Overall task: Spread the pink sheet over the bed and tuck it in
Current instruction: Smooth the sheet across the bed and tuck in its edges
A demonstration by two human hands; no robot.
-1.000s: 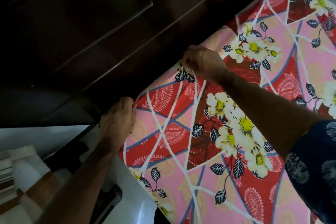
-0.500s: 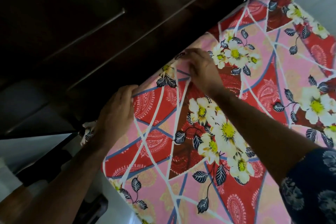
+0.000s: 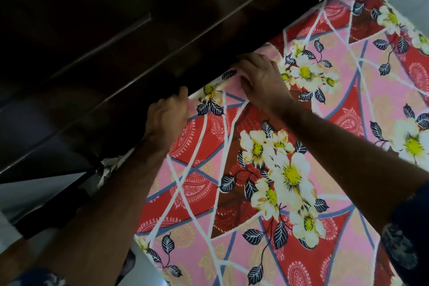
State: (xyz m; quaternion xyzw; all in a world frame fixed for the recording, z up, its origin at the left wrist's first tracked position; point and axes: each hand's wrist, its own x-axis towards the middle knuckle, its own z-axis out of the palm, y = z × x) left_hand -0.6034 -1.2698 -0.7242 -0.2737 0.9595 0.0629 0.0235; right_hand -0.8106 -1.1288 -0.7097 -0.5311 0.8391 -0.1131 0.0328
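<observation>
Head cam looks down on both arms reaching in from the bottom corners. Nearest, at lower right, there's a dark blue patterned sleeve (image 3: 408, 237). The pink sheet (image 3: 267, 193) fills the middle and right of the frame, lying mostly flat over the bed; it's thin printed cloth with red paisley triangles, white and blue bands, cream flowers with yellow centres and dark veined leaves. No containers anywhere.

Further up, the left hand (image 3: 166, 118) sits at the sheet's upper-left edge, fingers curled over the edge and down into the dark gap, thumb sticking up, so it seems to be gripping the hem. Just to its right, the right hand (image 3: 263, 79) has its fingers bent, pinching a bunched bit of sheet at the same edge.

Beyond that, the upper left is a glossy dark wooden headboard (image 3: 116, 30) with long straight grooves.
</observation>
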